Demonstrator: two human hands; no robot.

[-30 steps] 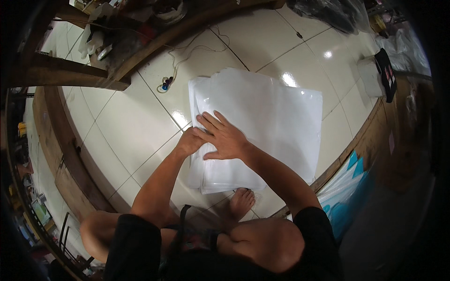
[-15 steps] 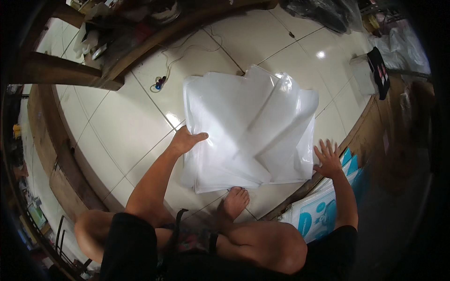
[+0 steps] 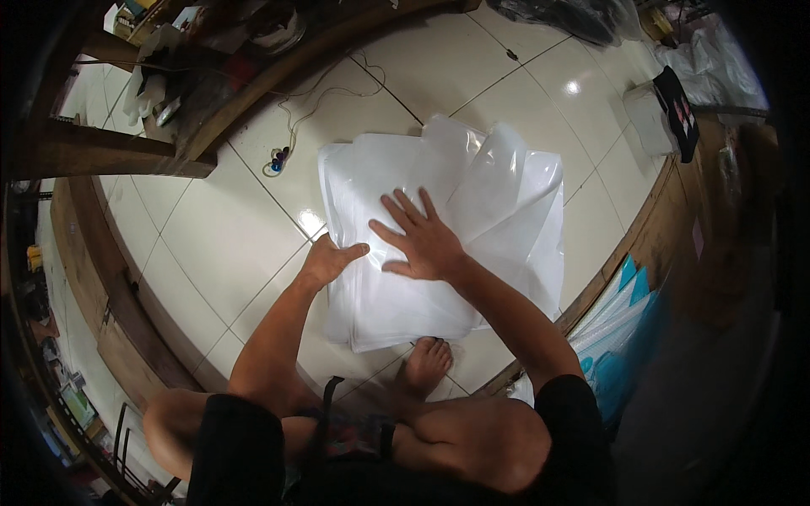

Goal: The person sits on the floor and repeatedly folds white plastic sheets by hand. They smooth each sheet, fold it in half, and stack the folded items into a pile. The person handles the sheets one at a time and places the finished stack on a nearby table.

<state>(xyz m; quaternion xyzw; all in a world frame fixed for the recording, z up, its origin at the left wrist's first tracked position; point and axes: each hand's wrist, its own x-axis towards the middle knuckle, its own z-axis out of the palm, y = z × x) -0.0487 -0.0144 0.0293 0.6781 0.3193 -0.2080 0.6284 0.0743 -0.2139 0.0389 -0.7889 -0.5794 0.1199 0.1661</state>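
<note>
A stack of white, glossy plastic sheets [image 3: 396,308] lies on the tiled floor in front of me. Its upper layers are fanned unevenly, and one sheet curls up at the far right. My left hand [image 3: 327,261] grips the stack's left edge, thumb on top and the other fingers hidden beneath. Over the left-middle of the stack, my right hand [image 3: 426,244] is palm down with its fingers spread, holding nothing. Whether that palm presses on the top sheet or hovers just above it, I cannot tell.
My bare foot [image 3: 429,363] is at the stack's near edge. Blue-and-white packs [image 3: 614,325] lean along the right side. A wooden frame [image 3: 245,101] borders the far left, near a thin cord [image 3: 291,126]. A pale container [image 3: 648,118] stands at the far right.
My right hand has swung left from beside the stack's right edge to over its left-middle. My left hand keeps its grip on the left edge.
</note>
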